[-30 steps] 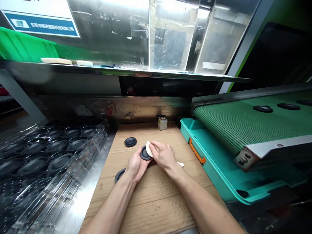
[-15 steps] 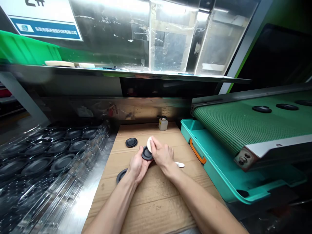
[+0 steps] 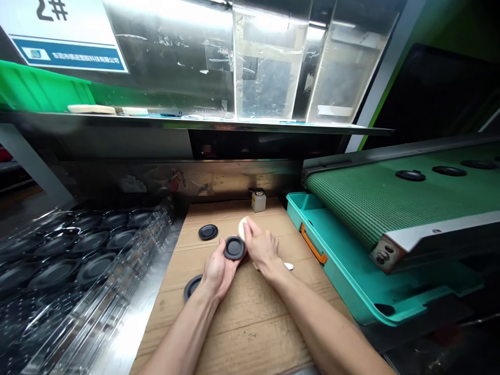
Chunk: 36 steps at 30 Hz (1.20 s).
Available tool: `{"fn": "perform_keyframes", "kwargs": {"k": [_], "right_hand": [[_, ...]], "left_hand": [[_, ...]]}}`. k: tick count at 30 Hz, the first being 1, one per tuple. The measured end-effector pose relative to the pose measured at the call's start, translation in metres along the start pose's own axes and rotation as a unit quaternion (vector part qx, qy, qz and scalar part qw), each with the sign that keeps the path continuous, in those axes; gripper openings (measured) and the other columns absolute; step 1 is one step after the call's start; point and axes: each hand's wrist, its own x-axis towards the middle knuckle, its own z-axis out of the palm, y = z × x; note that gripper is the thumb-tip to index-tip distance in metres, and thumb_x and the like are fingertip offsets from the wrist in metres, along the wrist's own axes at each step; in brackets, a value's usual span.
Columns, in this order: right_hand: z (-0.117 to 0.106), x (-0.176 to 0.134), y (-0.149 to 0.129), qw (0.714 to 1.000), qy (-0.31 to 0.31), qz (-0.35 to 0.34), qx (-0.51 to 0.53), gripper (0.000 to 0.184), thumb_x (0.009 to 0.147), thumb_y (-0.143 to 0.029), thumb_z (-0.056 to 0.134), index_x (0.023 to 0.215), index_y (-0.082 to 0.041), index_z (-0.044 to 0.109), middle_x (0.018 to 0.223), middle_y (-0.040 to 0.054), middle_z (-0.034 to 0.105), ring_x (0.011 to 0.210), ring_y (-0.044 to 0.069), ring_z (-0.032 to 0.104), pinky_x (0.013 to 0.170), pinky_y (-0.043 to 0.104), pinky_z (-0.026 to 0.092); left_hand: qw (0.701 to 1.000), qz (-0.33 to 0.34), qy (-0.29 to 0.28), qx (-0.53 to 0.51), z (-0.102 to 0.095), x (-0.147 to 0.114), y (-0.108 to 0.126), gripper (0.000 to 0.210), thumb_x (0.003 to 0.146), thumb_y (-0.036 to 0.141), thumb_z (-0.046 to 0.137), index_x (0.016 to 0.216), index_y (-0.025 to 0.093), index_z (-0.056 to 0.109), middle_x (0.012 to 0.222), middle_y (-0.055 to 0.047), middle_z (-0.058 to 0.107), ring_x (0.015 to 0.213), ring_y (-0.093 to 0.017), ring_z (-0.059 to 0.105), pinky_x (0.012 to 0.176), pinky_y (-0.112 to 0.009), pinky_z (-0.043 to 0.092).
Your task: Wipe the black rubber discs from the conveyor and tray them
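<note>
1. Left hand point(image 3: 216, 268): fingers closed around a black disc point(image 3: 234, 248), above the cardboard point(image 3: 250, 325).
2. Right hand point(image 3: 262, 251): pinches a white pad point(image 3: 241, 229) at the disc's far right edge; contact cannot be confirmed.
3. Status: this disc appears part-worked. Conveyor discs point(image 3: 410, 175) at right apparently remain; the cardboard's loose discs point(image 3: 208, 232) cannot be judged. Left tray point(image 3: 117, 284) holds many discs, presumably finished.

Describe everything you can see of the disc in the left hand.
The disc is round and near-black, matte like plastic or rubber, with a ring around its flatter middle. The left hand holds it over the cardboard, face toward the camera. The white pad in the right hand is by its upper right edge; contact is unclear.
</note>
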Motion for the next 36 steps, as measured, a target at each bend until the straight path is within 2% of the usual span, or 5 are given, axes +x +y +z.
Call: {"fn": "perform_keyframes", "kwargs": {"k": [6,21,28,31,36], "right_hand": [[-0.004,0.017,0.035,0.992,0.07,0.026,0.103,0.046,0.098,-0.056,0.027,0.133,-0.041,0.053,0.102,0.0036,0.072,0.093,0.023,0.066,0.077,0.031,0.046],[0.011,0.023,0.057,0.995,0.003,0.045,0.088,0.052,0.094,-0.057,0.032,0.117,-0.024,0.066,0.097,0.0127,0.07,0.091,0.029,0.065,0.08,0.04,0.048],[0.004,0.002,0.027,0.942,0.017,-0.122,0.312,0.045,0.094,-0.05,0.043,0.13,-0.025,0.055,0.111,0.0056,0.069,0.096,0.019,0.065,0.082,0.029,0.051],[0.003,-0.012,0.007,0.952,-0.005,-0.19,0.241,0.048,0.093,-0.046,0.048,0.137,-0.026,0.048,0.109,0.0065,0.07,0.091,0.021,0.067,0.079,0.028,0.051],[0.004,-0.013,-0.002,0.98,0.025,-0.165,0.105,0.049,0.097,-0.043,0.041,0.141,-0.024,0.043,0.104,0.0094,0.071,0.087,0.023,0.069,0.077,0.029,0.05]], "left_hand": [[0.998,-0.04,-0.044,-0.021,-0.003,-0.002,0.015,0.038,0.097,0.032,0.038,0.112,0.005,0.06,0.131,-0.023,0.057,0.117,-0.033,0.059,0.089,-0.046,0.055],[0.99,-0.067,-0.038,-0.119,-0.013,0.0,0.036,0.04,0.092,0.023,0.039,0.124,0.001,0.049,0.129,-0.027,0.056,0.117,-0.037,0.057,0.088,-0.046,0.054],[0.998,-0.011,-0.021,-0.058,-0.009,0.001,0.021,0.029,0.092,0.025,0.044,0.109,0.008,0.061,0.113,-0.02,0.066,0.103,-0.028,0.065,0.084,-0.039,0.055],[0.997,0.004,-0.054,-0.049,-0.003,-0.001,0.01,0.031,0.094,0.027,0.043,0.108,0.008,0.064,0.113,-0.017,0.067,0.108,-0.025,0.063,0.095,-0.037,0.051],[0.997,0.018,-0.056,-0.049,0.001,-0.003,0.005,0.032,0.095,0.026,0.042,0.111,0.009,0.065,0.116,-0.014,0.067,0.113,-0.023,0.06,0.104,-0.036,0.045]]}}
